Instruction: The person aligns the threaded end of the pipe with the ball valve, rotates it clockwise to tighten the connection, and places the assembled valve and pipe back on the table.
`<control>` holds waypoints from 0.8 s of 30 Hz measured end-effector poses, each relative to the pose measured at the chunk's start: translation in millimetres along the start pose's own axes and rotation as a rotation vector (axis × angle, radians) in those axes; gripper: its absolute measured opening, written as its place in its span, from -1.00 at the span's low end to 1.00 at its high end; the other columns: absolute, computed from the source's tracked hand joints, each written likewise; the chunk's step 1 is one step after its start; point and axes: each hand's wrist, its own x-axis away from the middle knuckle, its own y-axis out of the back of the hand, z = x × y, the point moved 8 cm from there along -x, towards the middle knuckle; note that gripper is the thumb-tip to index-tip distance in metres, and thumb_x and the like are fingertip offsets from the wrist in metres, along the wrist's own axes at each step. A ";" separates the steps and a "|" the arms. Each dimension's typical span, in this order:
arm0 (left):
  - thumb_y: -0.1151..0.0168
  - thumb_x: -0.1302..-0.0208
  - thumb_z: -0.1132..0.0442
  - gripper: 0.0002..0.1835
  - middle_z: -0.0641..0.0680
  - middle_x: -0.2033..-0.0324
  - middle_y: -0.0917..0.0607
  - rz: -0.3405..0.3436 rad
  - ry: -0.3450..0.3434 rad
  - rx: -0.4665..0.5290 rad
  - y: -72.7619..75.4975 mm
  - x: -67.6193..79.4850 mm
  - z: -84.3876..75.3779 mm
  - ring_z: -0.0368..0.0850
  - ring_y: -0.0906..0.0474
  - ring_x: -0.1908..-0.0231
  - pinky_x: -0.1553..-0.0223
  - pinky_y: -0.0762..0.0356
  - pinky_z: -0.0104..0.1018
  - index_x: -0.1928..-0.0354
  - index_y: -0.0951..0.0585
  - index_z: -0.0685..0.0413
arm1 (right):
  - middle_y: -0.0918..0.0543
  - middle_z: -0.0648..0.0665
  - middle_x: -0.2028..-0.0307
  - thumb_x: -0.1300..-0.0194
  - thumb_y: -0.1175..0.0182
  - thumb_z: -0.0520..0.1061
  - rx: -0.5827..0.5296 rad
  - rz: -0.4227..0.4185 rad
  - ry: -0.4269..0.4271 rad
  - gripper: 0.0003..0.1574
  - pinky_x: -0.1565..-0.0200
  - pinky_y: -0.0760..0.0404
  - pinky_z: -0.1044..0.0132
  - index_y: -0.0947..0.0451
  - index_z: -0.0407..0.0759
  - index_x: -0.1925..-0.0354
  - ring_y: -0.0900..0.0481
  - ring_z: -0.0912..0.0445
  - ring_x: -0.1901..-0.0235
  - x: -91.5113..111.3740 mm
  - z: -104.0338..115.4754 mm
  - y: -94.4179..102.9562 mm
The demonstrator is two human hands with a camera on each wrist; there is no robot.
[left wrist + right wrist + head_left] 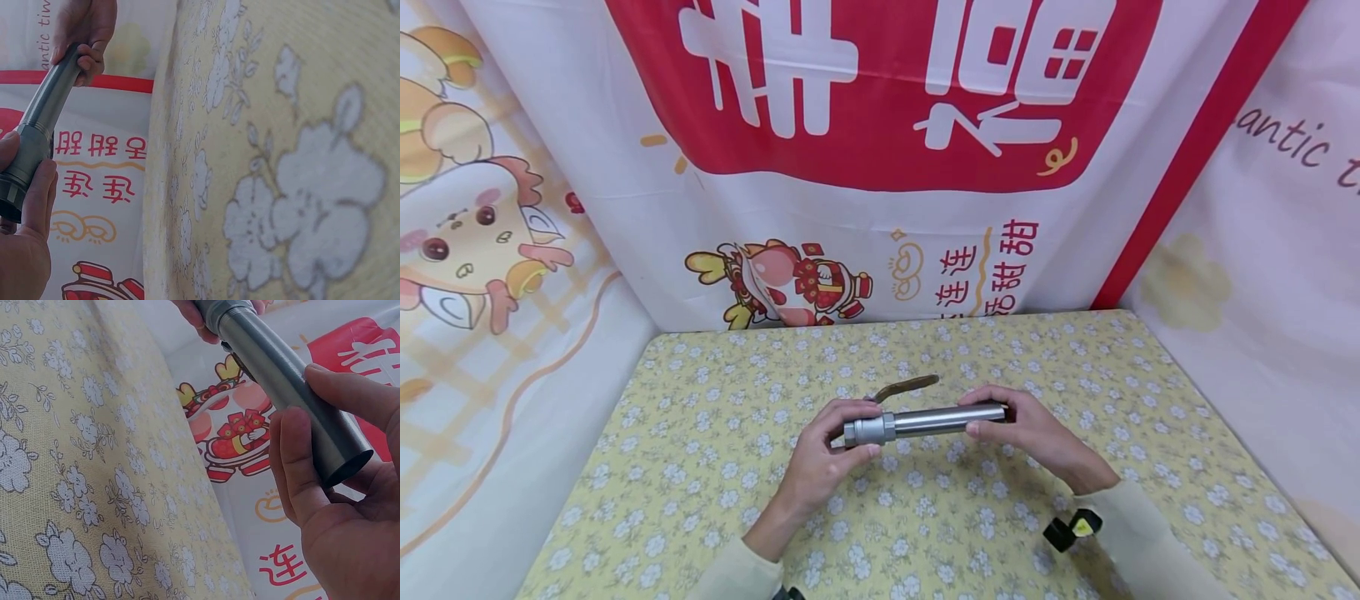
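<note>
A shiny metal pipe (pixel 940 420) is joined end to end with a grey metal ball valve (pixel 870 430), and both are held above the table. My left hand (pixel 823 454) grips the valve body between thumb and fingers. From behind the valve a brownish lever handle (pixel 910 385) sticks out to the right. Around the pipe's free end curl the thumb and fingers of my right hand (pixel 1026 429). In the right wrist view the open mouth of the pipe (pixel 287 375) shows, with thread visible at the joint. The left wrist view shows the hexagonal end of the valve (pixel 28 156).
A yellow cloth with white flowers (pixel 700 467) covers the table. Printed white and red hangings (pixel 887 150) stand behind it and at both sides. Dark wrist-worn devices, one of them a black piece with a yellow mark (pixel 1082 523), are on the sleeves.
</note>
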 end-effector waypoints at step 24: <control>-0.55 -0.27 0.41 -0.48 0.13 -0.35 -0.61 0.008 -0.013 -0.001 -1.9 -0.9 -1.3 0.12 -0.60 -0.20 -0.11 -0.79 -0.25 -0.28 -0.71 0.06 | -0.68 -0.20 0.08 -0.53 -0.41 0.08 -0.010 -0.045 -0.024 -0.57 0.10 -0.66 0.08 -0.71 -0.07 -0.22 -0.57 -0.26 0.16 -0.1 -2.0 3.5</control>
